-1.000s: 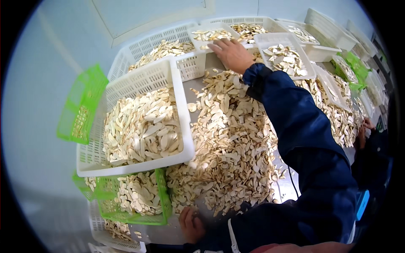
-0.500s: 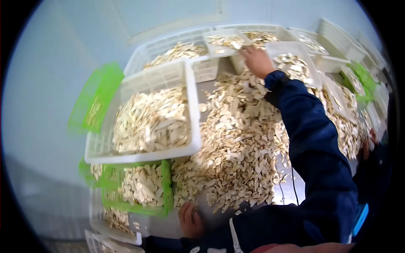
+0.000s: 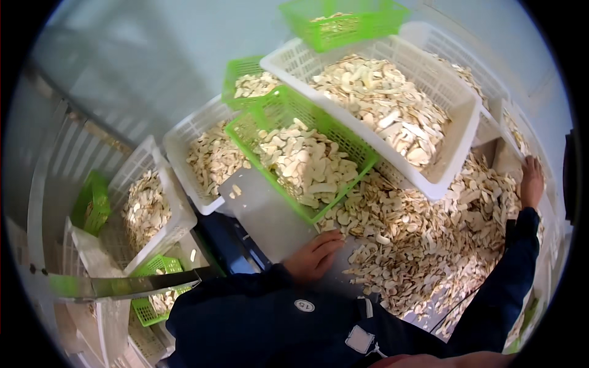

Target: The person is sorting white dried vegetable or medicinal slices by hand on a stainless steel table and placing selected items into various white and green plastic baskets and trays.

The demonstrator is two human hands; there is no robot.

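Pale dried slices, apparently mushroom, form a loose heap (image 3: 429,245) on the metal table (image 3: 264,214). My left hand (image 3: 316,256) lies on the table at the heap's left edge, fingers apart and slightly curled, below a green basket (image 3: 316,218) of slices. My right hand (image 3: 531,181) reaches up at the far right, fingers extended at the edge of a white container (image 3: 515,122) with slices; what its fingertips touch is hard to make out. A large white basket (image 3: 429,190) full of slices sits above the heap, between my hands.
More white (image 3: 181,144) and green (image 3: 343,40) baskets with slices line the back and left. A metal rail (image 3: 123,283) crosses at the lower left, beside a small green basket (image 3: 147,310). A pale blue wall (image 3: 153,49) rises behind.
The view has swung left, revealing more baskets and the rail, so my right arm now sits at the far right. My left hand's fingers reach further rightward onto the heap's edge.
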